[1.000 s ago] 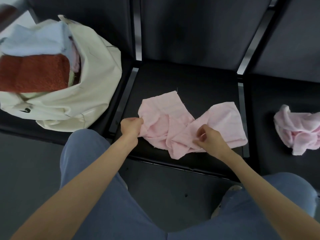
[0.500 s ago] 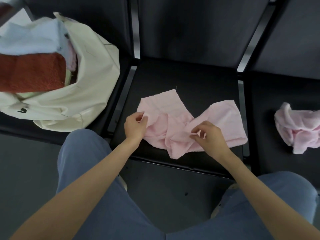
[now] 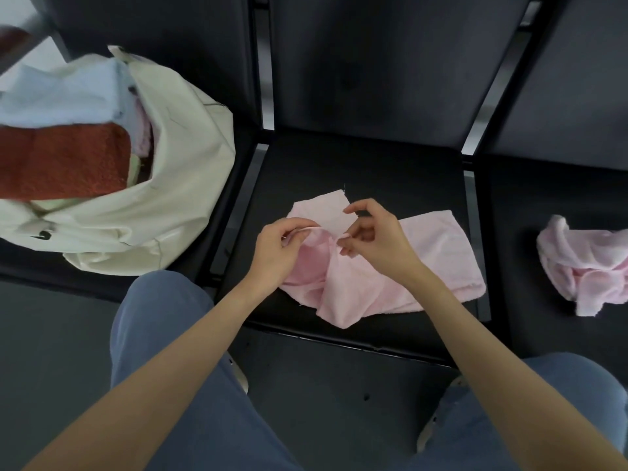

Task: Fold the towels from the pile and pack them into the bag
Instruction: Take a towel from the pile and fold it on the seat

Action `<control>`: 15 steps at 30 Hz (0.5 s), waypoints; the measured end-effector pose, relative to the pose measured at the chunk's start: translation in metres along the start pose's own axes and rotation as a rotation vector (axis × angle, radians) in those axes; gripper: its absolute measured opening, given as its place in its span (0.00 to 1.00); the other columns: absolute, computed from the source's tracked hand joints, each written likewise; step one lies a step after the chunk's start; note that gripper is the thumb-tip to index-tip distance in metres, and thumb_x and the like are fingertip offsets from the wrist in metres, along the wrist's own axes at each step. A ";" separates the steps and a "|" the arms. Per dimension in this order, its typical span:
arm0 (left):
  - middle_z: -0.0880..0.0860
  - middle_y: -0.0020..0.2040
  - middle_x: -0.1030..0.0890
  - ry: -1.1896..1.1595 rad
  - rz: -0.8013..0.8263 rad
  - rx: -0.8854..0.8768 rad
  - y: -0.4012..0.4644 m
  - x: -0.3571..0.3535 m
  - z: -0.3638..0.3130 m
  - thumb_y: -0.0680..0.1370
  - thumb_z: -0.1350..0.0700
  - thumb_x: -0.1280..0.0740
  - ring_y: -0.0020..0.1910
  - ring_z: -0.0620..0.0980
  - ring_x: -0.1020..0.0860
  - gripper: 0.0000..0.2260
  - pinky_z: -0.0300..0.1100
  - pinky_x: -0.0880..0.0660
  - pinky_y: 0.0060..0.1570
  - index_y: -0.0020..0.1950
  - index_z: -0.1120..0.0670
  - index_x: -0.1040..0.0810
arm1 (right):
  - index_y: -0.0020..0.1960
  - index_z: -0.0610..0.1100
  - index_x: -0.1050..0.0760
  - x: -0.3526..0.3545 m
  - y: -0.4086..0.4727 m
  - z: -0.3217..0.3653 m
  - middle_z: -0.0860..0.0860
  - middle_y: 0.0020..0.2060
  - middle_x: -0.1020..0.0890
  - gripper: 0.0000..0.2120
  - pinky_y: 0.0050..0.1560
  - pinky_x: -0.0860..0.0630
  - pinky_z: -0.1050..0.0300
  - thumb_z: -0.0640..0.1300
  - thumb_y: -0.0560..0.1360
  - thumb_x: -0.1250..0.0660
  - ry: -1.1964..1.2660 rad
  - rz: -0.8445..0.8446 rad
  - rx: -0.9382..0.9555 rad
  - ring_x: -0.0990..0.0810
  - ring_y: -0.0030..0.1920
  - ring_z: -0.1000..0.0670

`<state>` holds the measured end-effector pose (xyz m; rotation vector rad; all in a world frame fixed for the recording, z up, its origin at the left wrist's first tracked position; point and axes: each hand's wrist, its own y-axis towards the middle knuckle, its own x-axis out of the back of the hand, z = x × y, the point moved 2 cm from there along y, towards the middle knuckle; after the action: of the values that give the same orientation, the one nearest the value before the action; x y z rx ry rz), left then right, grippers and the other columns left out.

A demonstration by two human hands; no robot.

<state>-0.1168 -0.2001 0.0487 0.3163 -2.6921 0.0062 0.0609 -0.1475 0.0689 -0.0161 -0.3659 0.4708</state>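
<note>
A pink towel (image 3: 431,253) lay crumpled near the front edge of the middle seat (image 3: 373,164); its folds were pinched by the left hand (image 3: 278,253) and right hand (image 3: 377,239). The bag (image 3: 176,205) stood on the left seat.

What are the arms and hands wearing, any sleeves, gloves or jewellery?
Both forearms are bare to the frame edge, with no sleeves in view. The left hand and right hand wear no gloves; no rings, watch or bracelets are visible.
</note>
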 end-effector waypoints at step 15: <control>0.45 0.45 0.17 -0.123 -0.059 0.078 0.002 0.006 -0.001 0.77 0.64 0.34 0.47 0.36 0.21 0.09 0.29 0.26 0.49 0.49 0.53 0.17 | 0.57 0.36 0.21 -0.020 0.013 -0.010 0.42 0.36 0.17 0.13 0.39 0.20 0.61 0.30 0.73 0.31 0.092 -0.041 0.006 0.16 0.35 0.49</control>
<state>-0.1219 -0.1997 0.0523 0.4334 -2.8073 0.0770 0.0418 -0.1445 0.0512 -0.0242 -0.2740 0.4286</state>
